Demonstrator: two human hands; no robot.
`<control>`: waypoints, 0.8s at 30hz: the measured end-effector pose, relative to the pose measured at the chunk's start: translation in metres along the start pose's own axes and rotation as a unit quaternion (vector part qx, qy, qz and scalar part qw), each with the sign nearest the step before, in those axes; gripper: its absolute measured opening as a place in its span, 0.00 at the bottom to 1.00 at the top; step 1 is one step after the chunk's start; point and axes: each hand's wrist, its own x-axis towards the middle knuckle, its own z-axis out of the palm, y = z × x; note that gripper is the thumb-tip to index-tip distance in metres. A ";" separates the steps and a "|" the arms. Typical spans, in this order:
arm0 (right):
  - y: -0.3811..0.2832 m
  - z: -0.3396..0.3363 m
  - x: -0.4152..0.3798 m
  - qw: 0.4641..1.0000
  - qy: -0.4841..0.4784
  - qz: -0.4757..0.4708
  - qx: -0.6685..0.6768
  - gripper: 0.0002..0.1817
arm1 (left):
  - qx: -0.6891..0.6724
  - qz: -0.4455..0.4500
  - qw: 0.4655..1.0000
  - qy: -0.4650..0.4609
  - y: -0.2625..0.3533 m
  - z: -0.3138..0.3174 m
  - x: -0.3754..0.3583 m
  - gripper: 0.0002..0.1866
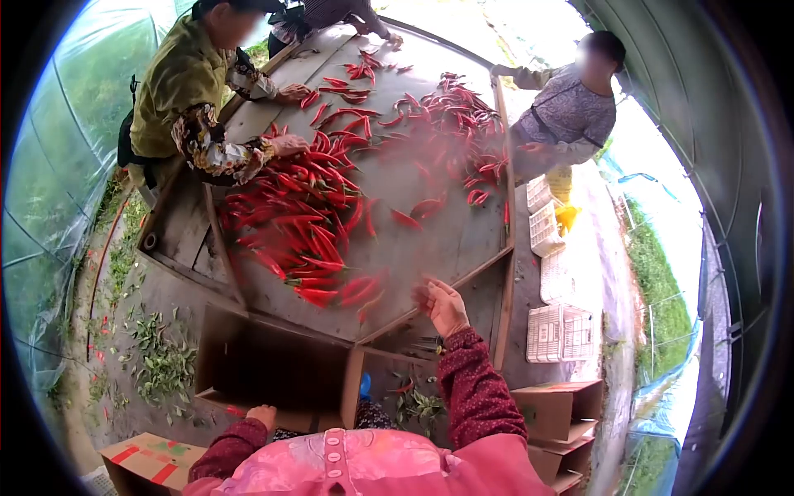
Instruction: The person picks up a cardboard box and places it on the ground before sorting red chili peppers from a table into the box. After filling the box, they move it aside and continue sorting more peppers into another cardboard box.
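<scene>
My right hand (444, 307) is stretched over the near edge of the sorting table (389, 273), fingers apart and slightly blurred, with nothing visible in them. To its left lies a big heap of red chili peppers (306, 215), and a few blurred ones lie close to the table's edge. An open cardboard box (354, 388) stands below that edge, dark inside. At the box's near rim, my left hand (263, 416) has its fingers curled on the cardboard. A small red pepper (236, 411) shows beside it.
A person in a yellow-green vest (178, 91) reaches into the heap from the left. Another person (575, 107) stands at the right side, a third at the far end. White crates (561, 333) line the right; more cardboard boxes (556, 409) stand near me. Cut leaves (161, 364) litter the ground.
</scene>
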 end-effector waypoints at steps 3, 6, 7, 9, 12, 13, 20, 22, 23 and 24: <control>0.002 0.010 -0.013 1.000 -0.010 0.007 -0.004 0.15 | -0.016 0.015 1.000 0.011 -0.012 -0.013 -0.002 0.12; -0.003 0.019 -0.012 1.000 -0.001 0.013 -0.014 0.14 | -0.029 0.013 0.999 0.019 -0.029 -0.007 0.007 0.12; -0.003 0.019 -0.008 1.000 -0.002 0.013 -0.015 0.14 | -0.029 -0.001 0.999 0.018 -0.031 -0.009 0.008 0.12; -0.002 0.014 0.007 1.000 -0.004 0.012 -0.005 0.14 | -0.038 -0.022 0.999 0.013 -0.029 -0.005 0.007 0.12; 0.005 -0.001 0.053 0.999 -0.035 0.015 0.020 0.13 | -0.034 -0.059 0.998 0.011 -0.021 0.011 0.012 0.12; 0.009 -0.005 0.074 0.998 -0.037 0.025 0.040 0.13 | -0.035 -0.091 0.995 0.011 -0.015 0.019 0.007 0.12; -0.005 0.016 0.105 0.995 -0.069 0.021 0.061 0.14 | -0.073 -0.066 0.995 0.004 -0.001 0.028 0.009 0.11; -0.004 0.008 0.100 0.995 -0.073 0.022 0.061 0.14 | -0.051 -0.062 0.997 -0.016 -0.001 0.019 0.015 0.12; -0.002 0.000 0.097 0.995 -0.067 0.017 0.065 0.14 | -0.030 -0.062 0.997 -0.031 0.000 0.007 0.020 0.12; -0.001 -0.007 0.091 0.996 -0.062 0.012 0.070 0.14 | -0.029 -0.060 0.997 -0.029 0.002 -0.005 0.023 0.12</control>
